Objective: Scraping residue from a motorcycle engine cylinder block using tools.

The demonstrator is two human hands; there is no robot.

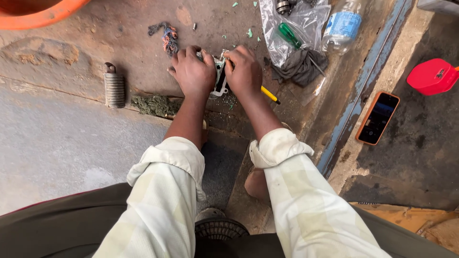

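My left hand (192, 72) grips a small silver metal engine part (220, 79) and presses it to the concrete floor. My right hand (245, 72) is closed around a yellow-handled tool (270, 95) whose handle sticks out behind the palm. The tool's tip is at the part, hidden between my fingers. Both sleeves are pale and rolled at the wrists.
A ribbed metal footrest (114, 87) and a dirty green rag (154, 105) lie to the left. A plastic bag (291, 26) with a green-handled screwdriver, a grey cloth (300, 67), a water bottle (340, 26), a phone (377, 117), a red container (432, 76) and an orange basin (36, 12) surround the spot.
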